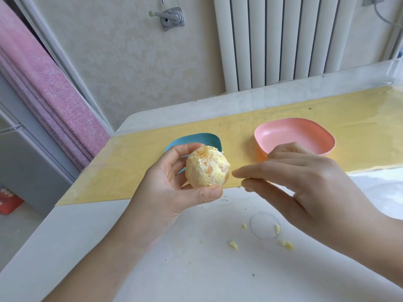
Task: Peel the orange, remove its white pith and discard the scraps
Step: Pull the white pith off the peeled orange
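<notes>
Two hands: both raised over the tabletop [152, 269], forearms reaching in from its near edge.
Left hand [174, 186]: palm turned toward me, thumb under and fingers [185, 149] curled behind, gripping the orange.
Orange [207, 165]: peeled, patchy with white pith, held in the air above the yellow mat [130, 171], toward the tabletop's left edge.
Right hand [305, 177]: just right of the orange, fingers stretched toward it, relaxed, holding nothing I can see.
Pith scraps [233, 245]: scattered on the white tabletop below my right wrist.
</notes>
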A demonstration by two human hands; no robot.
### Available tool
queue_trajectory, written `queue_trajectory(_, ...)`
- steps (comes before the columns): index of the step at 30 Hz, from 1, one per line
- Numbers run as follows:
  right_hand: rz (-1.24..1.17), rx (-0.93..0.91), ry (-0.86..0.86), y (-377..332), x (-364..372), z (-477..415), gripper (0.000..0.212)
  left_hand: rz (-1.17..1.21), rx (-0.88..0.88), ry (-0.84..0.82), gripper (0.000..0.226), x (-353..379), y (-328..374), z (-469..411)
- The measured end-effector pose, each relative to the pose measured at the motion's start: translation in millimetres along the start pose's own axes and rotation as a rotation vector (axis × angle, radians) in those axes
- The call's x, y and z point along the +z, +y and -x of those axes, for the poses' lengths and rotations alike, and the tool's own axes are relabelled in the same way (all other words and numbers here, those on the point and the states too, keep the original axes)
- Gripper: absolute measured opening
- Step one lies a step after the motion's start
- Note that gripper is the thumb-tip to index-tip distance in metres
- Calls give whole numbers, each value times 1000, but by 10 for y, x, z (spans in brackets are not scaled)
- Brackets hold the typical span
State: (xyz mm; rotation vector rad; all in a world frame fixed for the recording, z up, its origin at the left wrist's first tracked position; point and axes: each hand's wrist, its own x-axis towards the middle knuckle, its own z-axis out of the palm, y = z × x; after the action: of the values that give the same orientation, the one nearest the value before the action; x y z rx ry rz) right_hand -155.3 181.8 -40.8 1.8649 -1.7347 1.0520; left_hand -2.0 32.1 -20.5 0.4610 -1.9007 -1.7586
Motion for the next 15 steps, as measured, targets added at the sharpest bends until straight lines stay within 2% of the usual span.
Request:
queue_trajectory(3,-24,13,42,-28,-31,-9,16,-24,-24,-14,69,24,-21,12)
queue_trajectory(9,-72,42,14,-66,-6,0,27,-100,-13,-108,62,104,-31,66)
queue_trajectory(15,36,-18,89,-101,-2,23,22,-190,59,-29,66,143,-45,101)
